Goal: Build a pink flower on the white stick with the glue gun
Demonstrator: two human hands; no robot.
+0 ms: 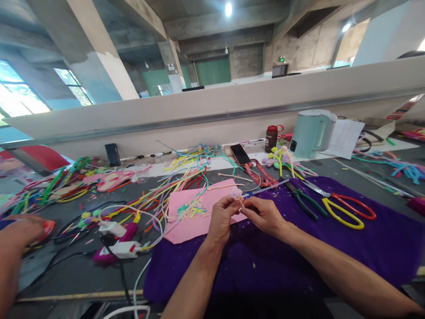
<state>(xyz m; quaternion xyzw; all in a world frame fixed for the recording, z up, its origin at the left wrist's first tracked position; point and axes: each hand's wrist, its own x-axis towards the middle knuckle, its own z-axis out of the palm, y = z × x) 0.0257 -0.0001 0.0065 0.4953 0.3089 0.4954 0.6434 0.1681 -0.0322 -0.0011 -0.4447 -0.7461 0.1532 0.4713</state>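
Observation:
My left hand point(222, 218) is closed in a pinch around a small pale pink-lilac fuzzy piece point(236, 193), which looks like a pipe-cleaner flower. My right hand point(267, 214) is closed too, with thumb and forefinger pinched at the lower side of the same piece; the fingers hide its base. Just behind the fingers lies a thin blue tool with a clear stick point(254, 192). Under and left of my hands is a pink sheet point(181, 226) with short cut bits of pipe cleaner point(192, 209). A dark purple cloth point(259, 266) spreads beneath my forearms.
Green-handled pliers point(303, 201) and red-and-yellow scissors point(345, 208) lie right. Loose pipe cleaners point(182, 170), a phone point(241, 155), a bottle point(271, 138) and a kettle point(308, 133) stand behind. Power plugs with cables point(121, 248) are left. Another person's hand point(25, 230) is far left.

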